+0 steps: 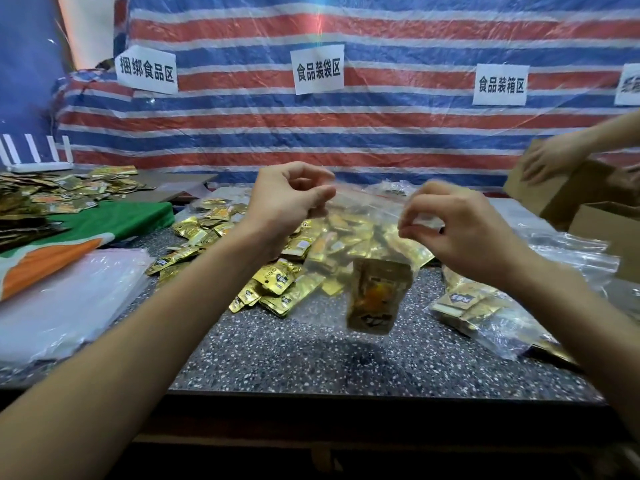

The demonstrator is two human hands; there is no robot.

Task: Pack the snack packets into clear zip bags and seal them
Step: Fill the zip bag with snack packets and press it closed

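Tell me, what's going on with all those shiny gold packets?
A person is bagging snacks. The left hand and right hand pinch the top edge of a clear zip bag held above the table, with gold packets sitting in its bottom. More loose packets lie heaped behind it, and a filled bag lies to the right.

One wide-angle camera worn on the head looks forward and down (stripes bow toward the frame's edges) over the speckled table (311, 358), very near: both forearms (138, 323) enter from 7 and 5 o'clock, left hand (287, 199) and right hand (460, 230) pinch the clear zip bag (367, 213) at centre, and the striped tarp (381, 126) faces it at 12 o'clock
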